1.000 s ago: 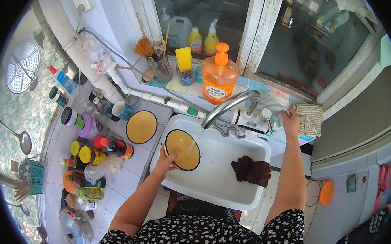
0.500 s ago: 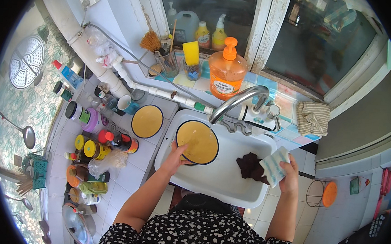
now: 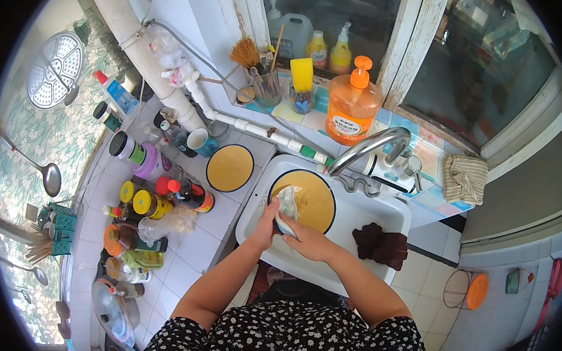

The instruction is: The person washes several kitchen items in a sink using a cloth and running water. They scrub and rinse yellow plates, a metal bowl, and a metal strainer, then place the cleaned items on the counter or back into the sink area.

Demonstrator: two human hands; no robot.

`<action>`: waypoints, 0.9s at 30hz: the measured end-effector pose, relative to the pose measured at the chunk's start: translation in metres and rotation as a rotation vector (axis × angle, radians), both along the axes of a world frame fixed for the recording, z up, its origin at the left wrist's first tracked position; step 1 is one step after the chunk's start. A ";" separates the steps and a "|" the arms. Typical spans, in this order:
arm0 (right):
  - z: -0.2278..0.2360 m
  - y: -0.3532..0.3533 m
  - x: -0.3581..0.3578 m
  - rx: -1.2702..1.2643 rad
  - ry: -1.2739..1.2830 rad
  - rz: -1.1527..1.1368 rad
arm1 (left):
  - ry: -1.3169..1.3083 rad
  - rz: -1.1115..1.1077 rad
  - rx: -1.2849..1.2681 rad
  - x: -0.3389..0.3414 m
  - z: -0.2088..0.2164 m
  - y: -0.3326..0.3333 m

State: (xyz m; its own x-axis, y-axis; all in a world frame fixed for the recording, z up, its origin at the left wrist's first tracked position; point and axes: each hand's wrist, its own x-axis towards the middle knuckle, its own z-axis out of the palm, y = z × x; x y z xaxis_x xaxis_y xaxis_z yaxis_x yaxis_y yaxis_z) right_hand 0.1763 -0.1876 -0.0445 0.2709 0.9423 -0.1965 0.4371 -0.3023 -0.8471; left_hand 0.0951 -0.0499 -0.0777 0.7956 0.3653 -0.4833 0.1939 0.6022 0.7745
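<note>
From where I stand, the left hand [image 3: 264,228] and right hand [image 3: 307,241] grasp a pale-striped cloth [image 3: 287,201] at the round yellow, blue-rimmed bowl [image 3: 316,198] in that white rectangular sink [image 3: 381,212], where wiping seems best with the bowl steadied.

Striped rag [image 3: 465,179] on R of ledge [image 3: 432,153]; brush [image 3: 245,53] in glass [image 3: 264,91], L of yel. sponge [image 3: 301,75]; ladle [image 3: 51,179] on wall [image 3: 24,108]; 2 jars [image 3: 158,206] nr bag [image 3: 167,225].

White sink [image 3: 376,209] (yellow bowl [image 3: 313,199], dark cloth [image 3: 379,245])
</note>
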 end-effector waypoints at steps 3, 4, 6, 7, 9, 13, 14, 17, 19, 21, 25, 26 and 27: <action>0.003 -0.019 0.000 -0.007 -0.481 0.243 | -0.047 -0.020 -0.002 -0.009 -0.001 0.016; -0.011 -0.026 0.008 -0.013 -0.656 0.225 | -0.049 -0.023 0.037 -0.010 -0.001 0.018; -0.051 -0.034 0.029 -0.031 -1.019 0.180 | 0.017 -0.083 0.156 -0.008 0.000 0.014; -0.060 -0.034 0.032 0.023 -0.993 0.129 | 0.057 -0.068 0.194 -0.006 0.007 0.005; -0.061 -0.025 0.012 0.075 -0.563 0.016 | 0.041 -0.033 0.161 -0.004 0.000 -0.005; -0.022 -0.001 -0.009 -0.012 -0.005 -0.027 | -0.093 0.030 -0.217 -0.009 -0.032 -0.005; -0.017 -0.001 -0.009 -0.013 0.039 -0.018 | -0.118 0.016 -0.265 -0.010 -0.030 -0.006; 0.002 -0.018 0.006 0.164 -0.282 -0.165 | -0.139 -0.025 -0.342 -0.011 -0.025 -0.006; 0.017 -0.036 0.030 0.280 -0.576 -0.387 | -0.092 -0.045 -0.302 -0.010 -0.023 -0.001; 0.042 -0.061 0.060 0.338 -0.883 -0.679 | -0.062 -0.024 -0.239 -0.007 -0.009 -0.004; 0.061 -0.104 0.116 0.090 -1.261 -1.072 | -0.059 -0.007 -0.232 -0.006 -0.009 -0.004; 0.045 -0.118 0.135 0.004 -1.231 -1.085 | -0.066 -0.011 -0.235 -0.002 -0.008 -0.005; 0.040 -0.123 0.145 -0.076 -1.196 -1.090 | -0.071 -0.006 -0.236 -0.001 -0.008 -0.005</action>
State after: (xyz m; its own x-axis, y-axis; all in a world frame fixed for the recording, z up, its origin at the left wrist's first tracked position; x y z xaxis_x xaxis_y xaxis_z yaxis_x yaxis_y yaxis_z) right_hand 0.3208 -0.3102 -0.0042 0.7936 0.2085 0.5716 0.3617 -0.9171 -0.1676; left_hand 0.0941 -0.0547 -0.0858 0.8325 0.2444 -0.4972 0.1477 0.7670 0.6244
